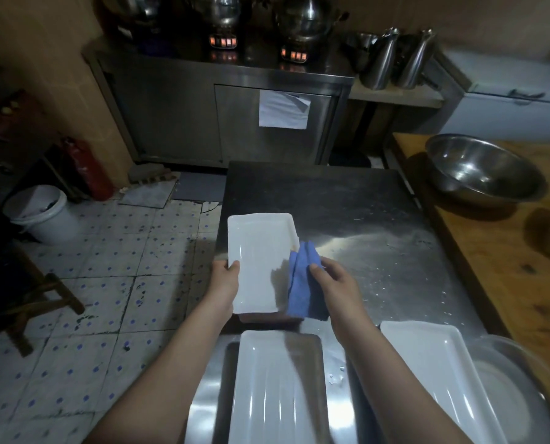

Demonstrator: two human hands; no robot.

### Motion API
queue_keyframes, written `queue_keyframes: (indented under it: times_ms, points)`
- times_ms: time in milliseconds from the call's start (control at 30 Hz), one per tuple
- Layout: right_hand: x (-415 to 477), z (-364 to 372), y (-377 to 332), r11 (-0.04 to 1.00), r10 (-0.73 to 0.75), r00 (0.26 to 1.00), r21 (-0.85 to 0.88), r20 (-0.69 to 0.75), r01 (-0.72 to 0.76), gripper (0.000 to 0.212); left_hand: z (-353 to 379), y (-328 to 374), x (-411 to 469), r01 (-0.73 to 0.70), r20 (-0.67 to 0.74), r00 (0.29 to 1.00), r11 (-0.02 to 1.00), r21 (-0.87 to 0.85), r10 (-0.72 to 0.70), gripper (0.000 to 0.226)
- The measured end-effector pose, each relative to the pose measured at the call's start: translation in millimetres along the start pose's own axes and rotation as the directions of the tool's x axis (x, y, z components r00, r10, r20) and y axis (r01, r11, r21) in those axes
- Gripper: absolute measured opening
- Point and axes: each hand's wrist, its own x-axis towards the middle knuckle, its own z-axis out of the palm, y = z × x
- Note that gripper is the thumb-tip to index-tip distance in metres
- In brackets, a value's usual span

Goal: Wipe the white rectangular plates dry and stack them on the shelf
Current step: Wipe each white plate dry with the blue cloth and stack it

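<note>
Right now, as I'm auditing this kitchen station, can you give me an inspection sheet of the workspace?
Surface: steel table, wet with drops.
Job's things: held plate above the table's left edge; second plate and third plate lying nearer; blue cloth at the held plate's right edge.
Clutter: bowl on the wooden counter; basin by the third plate.
Grippers: left hand grips the held plate's left edge; right hand holds the cloth.
Cables: nothing seen.
Surroundings: tiled floor, bucket, extinguisher, cabinet with pots on top.
</note>
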Motion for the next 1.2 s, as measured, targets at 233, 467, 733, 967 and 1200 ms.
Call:
queue_keyframes:
  times_ms: [233,467,733,967,1200]
  points:
    - [-29.9,4.1,-23.3,0.983,-0.181,0.982,0.002,-0.062,0.181,0.016,-14.9,15.7,-50.8,0.048,0.111,0.993,0.987,-0.153,-0.031,0.030]
    - [-68.4,-15.5,-22.4,0.987,-0.157,0.983,0.027,-0.099,0.160,0.013,-32.4,14.8,-99.8,0.028,0.182,0.983,0.991,-0.134,-0.003,0.031]
    - [-112.7,-58.9,-12.6,0.979,-0.201,0.961,0.002,-0.193,0.205,0.012,-18.3,1.4,-147.0,-0.030,0.243,0.968,0.993,-0.117,0.058,0.026]
    - [-123.5,-127.2,-15.6,0.985,-0.141,0.937,0.046,-0.321,0.164,0.006,35.1,10.4,-186.5,-0.096,0.323,0.939,0.992,-0.083,0.118,0.024]
    - [-120.9,-227.1,-17.4,0.983,-0.127,0.896,0.065,-0.426,0.170,0.006,130.3,17.9,-226.1,-0.153,0.395,0.903,0.986,-0.065,0.166,0.027]
